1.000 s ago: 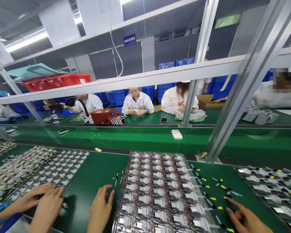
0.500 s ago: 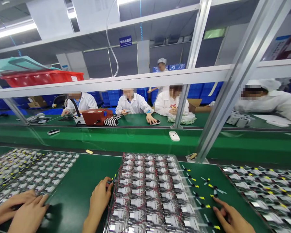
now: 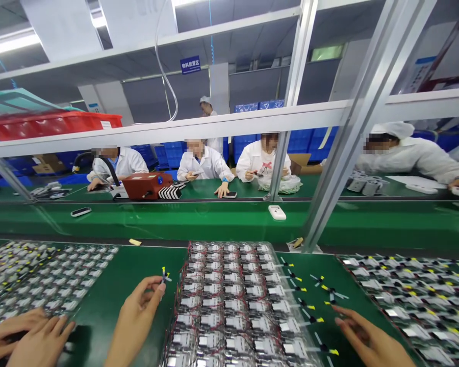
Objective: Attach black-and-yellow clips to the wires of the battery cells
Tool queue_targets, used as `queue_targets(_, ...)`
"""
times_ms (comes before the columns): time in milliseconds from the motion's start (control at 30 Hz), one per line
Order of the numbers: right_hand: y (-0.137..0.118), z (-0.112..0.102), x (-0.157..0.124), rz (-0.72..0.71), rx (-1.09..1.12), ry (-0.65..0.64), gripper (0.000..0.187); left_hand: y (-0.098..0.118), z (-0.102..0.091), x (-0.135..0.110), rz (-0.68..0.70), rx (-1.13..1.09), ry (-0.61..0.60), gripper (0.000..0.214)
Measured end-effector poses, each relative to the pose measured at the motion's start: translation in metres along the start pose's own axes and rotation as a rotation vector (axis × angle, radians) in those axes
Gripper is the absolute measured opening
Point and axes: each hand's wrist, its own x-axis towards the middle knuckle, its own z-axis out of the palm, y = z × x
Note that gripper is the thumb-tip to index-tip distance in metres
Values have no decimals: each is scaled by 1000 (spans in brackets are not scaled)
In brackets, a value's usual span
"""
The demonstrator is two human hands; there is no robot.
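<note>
The left hand [image 3: 134, 313] has its grip clamped on a small wire piece [image 3: 164, 276] above the green tabletop [image 3: 110, 285]. The right hand's [image 3: 371, 339] grip is apart, near loose wire pieces [image 3: 300, 293], which lie in a row beside the wrapped modules [image 3: 229, 300], perhaps for easy reach.

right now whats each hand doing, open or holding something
Left hand: closed, pinching a small yellow-tipped wire piece between its fingers.
Right hand: open, fingers slightly curled, nothing visible in it.
</note>
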Motion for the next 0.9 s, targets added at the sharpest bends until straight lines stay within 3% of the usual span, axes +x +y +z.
queue_targets(100, -36, -15, -5, -49, 41, -103, 89, 43, 12, -40, 112, 99, -167, 83)
queue_targets(200, -69, -31, -11, -36, 97, -301, 91, 79, 42, -75, 310, 294, -409, 53)
queue_targets(300, -97, -37, -10, 18, 100, -531, 88, 98, 74, -91, 453, 381, -580, 34)
queue_targets(400, -113, -33, -3, -44, 138, -568, 78, 104, 92, -91, 501, 395, -604, 29)
queue_targets(633, -111, -31, 1, -42, 257, -592, 82, 115, 103, -87, 417, 315, -622, 21)
queue_targets(767, -106, -28, 0, -32, 263, -598, 83, 99, 103, -78, 444, 255, -603, 26)
queue_targets(900, -100, -23, 2, 21, 380, -702, 86, 27, 56, -25, 516, 261, -516, 40)
